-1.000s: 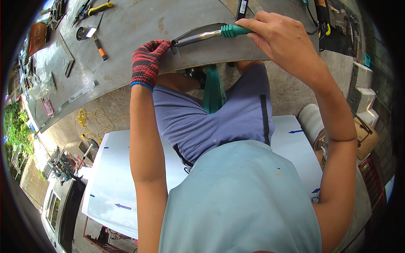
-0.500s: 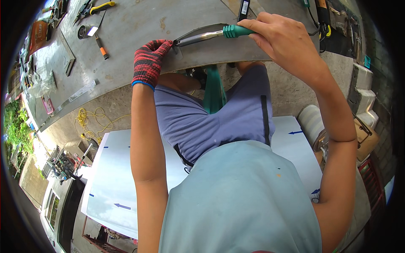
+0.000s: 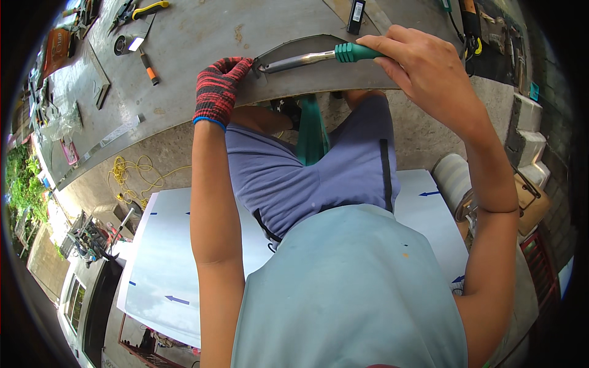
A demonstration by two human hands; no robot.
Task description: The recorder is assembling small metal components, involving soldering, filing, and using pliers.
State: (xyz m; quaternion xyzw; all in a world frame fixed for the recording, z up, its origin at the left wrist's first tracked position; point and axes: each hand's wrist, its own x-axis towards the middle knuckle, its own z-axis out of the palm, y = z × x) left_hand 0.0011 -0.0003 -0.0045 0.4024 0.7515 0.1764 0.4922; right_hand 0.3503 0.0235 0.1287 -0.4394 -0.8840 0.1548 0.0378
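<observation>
My right hand [image 3: 423, 76], bare, is closed around the green handle of a soldering iron [image 3: 310, 58]. The iron's metal shaft points left, its tip just right of my left fingertips. In a red and black knit glove, my left hand [image 3: 221, 86] pinches the end of a thin dark curved strip [image 3: 294, 38]. That strip arches over the iron, away from me, toward my right hand. Both hands are above the near edge of a grey metal tabletop [image 3: 190, 55]. What exactly lies under my left fingertips is too small to make out.
Left on the tabletop are an orange-and-black screwdriver [image 3: 149, 69], a roll of tape [image 3: 121, 44], yellow-handled pliers [image 3: 150, 8] and a metal square [image 3: 101, 86]. A black box-shaped item [image 3: 355, 16] lies beyond my right hand. Yellow cord [image 3: 126, 172] is coiled on the floor.
My right hand and the soldering iron have shifted slightly right, drawing the tip back from my left fingertips. My left hand has barely moved.
</observation>
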